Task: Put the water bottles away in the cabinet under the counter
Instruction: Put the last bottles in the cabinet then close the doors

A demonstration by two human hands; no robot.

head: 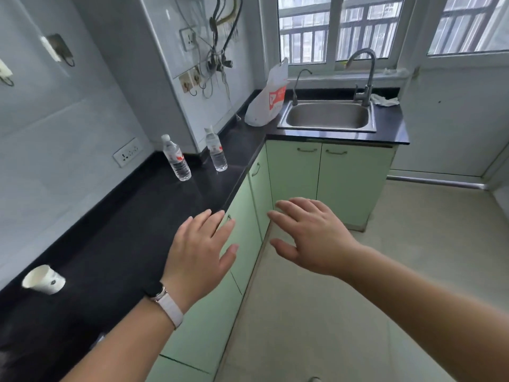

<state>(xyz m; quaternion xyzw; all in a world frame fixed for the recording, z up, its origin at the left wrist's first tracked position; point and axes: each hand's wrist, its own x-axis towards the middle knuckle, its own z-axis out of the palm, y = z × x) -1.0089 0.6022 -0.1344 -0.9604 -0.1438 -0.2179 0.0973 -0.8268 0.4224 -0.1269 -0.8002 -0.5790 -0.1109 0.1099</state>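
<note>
Two clear water bottles with white caps and red-and-white labels stand upright on the black counter (115,238): one bottle (176,158) on the left, the other bottle (216,150) a little to its right, near the wall corner. Below the counter run pale green cabinet doors (248,238), all closed. My left hand (198,252), with a white wristband, hovers open over the counter's front edge. My right hand (311,232) is spread open in front of the cabinet doors. Both hands are empty and well short of the bottles.
A white paper cup (44,279) lies on its side at the counter's near left. A white plastic bag (268,100) stands beside the steel sink (327,117) with two taps. More green doors (330,177) sit under the sink. Beige floor (358,299) lies to the right.
</note>
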